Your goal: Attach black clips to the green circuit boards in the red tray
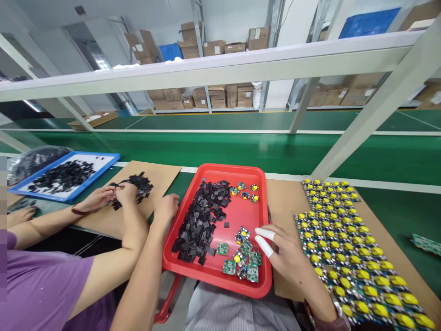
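Note:
A red tray (241,220) lies in front of me. Small black square pieces (201,220) are heaped in its left half, and one lies apart near the middle. Small green circuit boards (246,253), some with yellow-topped parts, lie at its lower right, and a few more boards (245,191) at its upper right. My left hand (166,209) is closed beside the tray's left rim; its curled fingers hide whatever they may hold. Above the tray's right rim, my right hand (280,250) is open, white covers on two outstretched fingertips near the boards, nothing visibly held.
Rows of yellow-topped boards (344,239) stand on cardboard at right. To the left, a co-worker's hands (117,195) work over a black heap (141,184) on cardboard. Behind them is a blue-rimmed tray (103,161). A pale shelf beam (220,73) crosses above.

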A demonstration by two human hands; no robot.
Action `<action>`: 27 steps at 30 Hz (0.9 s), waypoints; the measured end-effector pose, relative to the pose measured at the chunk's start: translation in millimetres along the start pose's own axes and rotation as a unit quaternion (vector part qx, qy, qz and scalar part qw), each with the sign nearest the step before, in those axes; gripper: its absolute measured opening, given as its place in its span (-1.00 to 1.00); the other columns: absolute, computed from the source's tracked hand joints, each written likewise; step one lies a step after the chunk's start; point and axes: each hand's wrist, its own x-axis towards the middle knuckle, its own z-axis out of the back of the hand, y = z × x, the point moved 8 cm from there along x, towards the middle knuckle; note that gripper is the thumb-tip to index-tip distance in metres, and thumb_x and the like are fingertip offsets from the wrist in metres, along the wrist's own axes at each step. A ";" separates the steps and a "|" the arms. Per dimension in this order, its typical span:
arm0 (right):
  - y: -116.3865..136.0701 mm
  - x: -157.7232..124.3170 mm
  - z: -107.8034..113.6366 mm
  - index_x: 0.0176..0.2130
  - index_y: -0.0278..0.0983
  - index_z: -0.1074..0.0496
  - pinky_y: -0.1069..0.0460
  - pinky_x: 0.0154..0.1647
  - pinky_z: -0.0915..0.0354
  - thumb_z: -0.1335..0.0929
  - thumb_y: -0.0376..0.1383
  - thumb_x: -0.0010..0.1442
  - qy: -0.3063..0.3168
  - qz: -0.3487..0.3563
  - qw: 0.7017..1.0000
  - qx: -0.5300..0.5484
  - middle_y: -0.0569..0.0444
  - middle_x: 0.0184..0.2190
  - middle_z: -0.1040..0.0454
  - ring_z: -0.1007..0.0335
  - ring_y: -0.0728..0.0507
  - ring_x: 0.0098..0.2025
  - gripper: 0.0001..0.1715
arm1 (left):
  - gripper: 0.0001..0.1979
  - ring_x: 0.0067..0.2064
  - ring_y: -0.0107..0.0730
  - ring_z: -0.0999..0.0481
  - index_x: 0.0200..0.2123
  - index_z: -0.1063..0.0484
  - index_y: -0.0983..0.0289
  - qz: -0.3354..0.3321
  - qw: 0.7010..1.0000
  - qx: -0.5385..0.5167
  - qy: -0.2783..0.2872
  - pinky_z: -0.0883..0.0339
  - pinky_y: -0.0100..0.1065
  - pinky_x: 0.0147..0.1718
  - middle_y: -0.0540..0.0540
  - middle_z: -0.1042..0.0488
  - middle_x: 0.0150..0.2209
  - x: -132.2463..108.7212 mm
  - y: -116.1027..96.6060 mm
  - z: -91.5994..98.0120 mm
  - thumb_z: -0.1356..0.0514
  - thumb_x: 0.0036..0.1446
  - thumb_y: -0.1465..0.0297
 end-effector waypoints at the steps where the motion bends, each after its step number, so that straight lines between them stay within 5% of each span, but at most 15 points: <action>1: -0.4 -1.1 1.6 0.03 -0.20 -0.54 -0.12 0.03 -0.50 -0.32 -0.28 0.42 -0.003 -0.004 1.000 -0.002 -0.07 -0.07 -0.61 -0.56 -0.21 -0.03 -0.74 | -0.68 0.06 -0.13 -0.55 0.10 -0.44 0.27 0.004 1.000 0.001 -0.009 -0.48 0.00 0.03 0.19 -0.49 0.11 -0.1 1.1 2.2 -0.23 0.35 0.27; 9: -10.2 -18.8 3.2 0.01 -0.19 -0.56 -0.12 0.02 -0.51 -0.36 -0.27 0.38 -0.005 -0.025 1.000 -0.013 -0.06 -0.06 -0.62 -0.58 -0.23 -0.03 -0.76 | -0.72 -0.07 -0.23 -0.59 0.05 -0.48 0.27 0.009 0.996 -0.003 0.089 -0.54 -0.13 -0.10 0.16 -0.54 0.03 -3.9 16.3 -16.1 -0.25 0.34 0.27; 14: -2.6 -17.7 -5.1 0.04 -0.19 -0.54 -0.10 0.01 -0.51 -0.35 -0.26 0.40 0.011 -0.030 0.999 0.005 -0.06 -0.07 -0.61 -0.57 -0.22 -0.03 -0.74 | -0.72 -0.04 -0.20 -0.58 0.04 -0.48 0.27 -0.002 0.995 -0.010 0.099 -0.53 -0.11 -0.08 0.16 -0.53 0.04 -1.3 14.2 -23.5 -0.25 0.34 0.27; 20: 3.2 -31.2 -8.7 0.09 -0.16 -0.52 -0.08 0.08 -0.50 -0.35 -0.31 0.39 0.032 -0.032 0.999 0.001 -0.05 -0.01 -0.59 -0.55 -0.21 0.03 -0.69 | -0.74 0.06 -0.15 -0.57 0.04 -0.49 0.28 -0.017 0.999 -0.031 0.037 -0.45 -0.01 0.07 0.19 -0.55 0.06 -16.5 8.3 -9.8 -0.22 0.36 0.29; 27: 0.5 -35.6 -15.9 0.08 -0.13 -0.54 0.03 0.04 -0.55 -0.38 -0.26 0.35 0.043 0.015 0.999 -0.023 -0.01 -0.02 -0.62 -0.63 -0.19 -0.02 -0.68 | -0.57 0.12 -0.06 -0.59 0.14 -0.46 0.38 0.020 0.988 -0.125 -0.088 -0.37 -0.11 0.19 0.35 -0.56 0.12 -81.3 28.4 -8.3 0.04 0.31 0.59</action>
